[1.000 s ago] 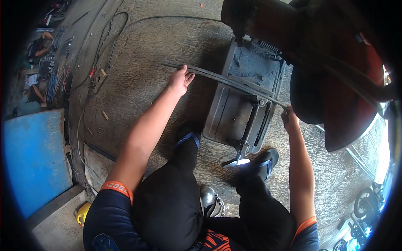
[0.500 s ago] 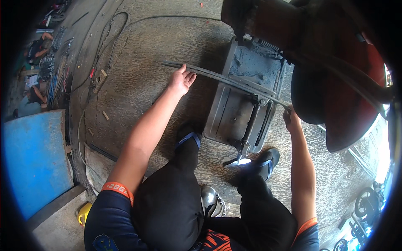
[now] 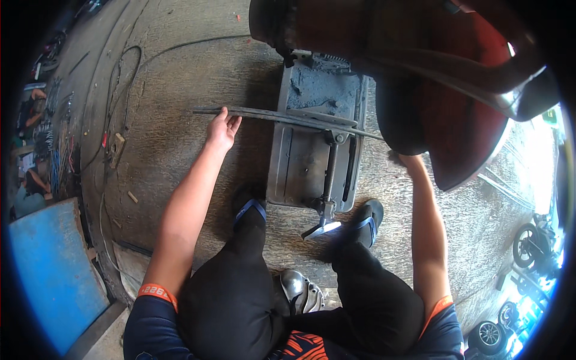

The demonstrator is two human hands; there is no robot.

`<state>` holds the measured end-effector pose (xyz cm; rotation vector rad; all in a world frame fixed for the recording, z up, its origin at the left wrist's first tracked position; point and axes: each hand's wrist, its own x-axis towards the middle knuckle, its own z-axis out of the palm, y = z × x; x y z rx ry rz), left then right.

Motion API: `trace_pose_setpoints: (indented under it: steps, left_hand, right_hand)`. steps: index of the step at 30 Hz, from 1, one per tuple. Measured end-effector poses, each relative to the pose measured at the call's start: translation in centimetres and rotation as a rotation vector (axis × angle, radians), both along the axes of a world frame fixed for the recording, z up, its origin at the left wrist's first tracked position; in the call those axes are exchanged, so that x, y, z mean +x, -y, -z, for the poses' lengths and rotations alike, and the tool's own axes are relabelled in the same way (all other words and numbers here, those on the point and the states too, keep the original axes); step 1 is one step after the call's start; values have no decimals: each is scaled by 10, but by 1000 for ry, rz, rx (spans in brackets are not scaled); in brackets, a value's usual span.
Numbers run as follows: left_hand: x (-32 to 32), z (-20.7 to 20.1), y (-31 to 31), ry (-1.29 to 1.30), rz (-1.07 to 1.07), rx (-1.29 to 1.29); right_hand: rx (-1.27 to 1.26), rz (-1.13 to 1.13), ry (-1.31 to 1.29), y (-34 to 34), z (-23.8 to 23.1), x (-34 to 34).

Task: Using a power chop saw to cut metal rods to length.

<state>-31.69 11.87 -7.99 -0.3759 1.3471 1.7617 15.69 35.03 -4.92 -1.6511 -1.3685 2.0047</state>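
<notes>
Thin grey metal bars lie crosswise over the base of a floor-standing cut-off saw and pass through its vise. My left hand grips them near their left end, with the thumb laid over the top. Past the right end of the bars, low beside the saw's dark red guard, is my right hand. It is apart from the bars, and its blurred, dark fingers do not show clearly.
My sandalled feet flank the saw base. A silver rounded metal part lies between my legs. A cable runs over the floor at the far left. A blue panel stands at left, and motorcycles stand at right.
My right hand has come off the right end of the bars and sits lower, beside the guard. My left hand still holds the bars. The whole view has shifted.
</notes>
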Motion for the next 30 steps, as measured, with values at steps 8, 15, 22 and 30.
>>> trace_pose_setpoints:
  steps: [8,15,22,30]
  left_hand:
    - [4,-8,-8,17,-11,-14]
    - [5,-3,-12,29,-44,-24]
    - [-1,-3,-9,16,-35,-32]
    - [3,-10,-12,3,-20,-46]
  right_hand:
    - [1196,225,-228,9,-302,-63]
    - [682,68,-459,66,-293,-83]
    - [895,162,-504,139,-211,-58]
    - [528,173,-401,177,-190,-43]
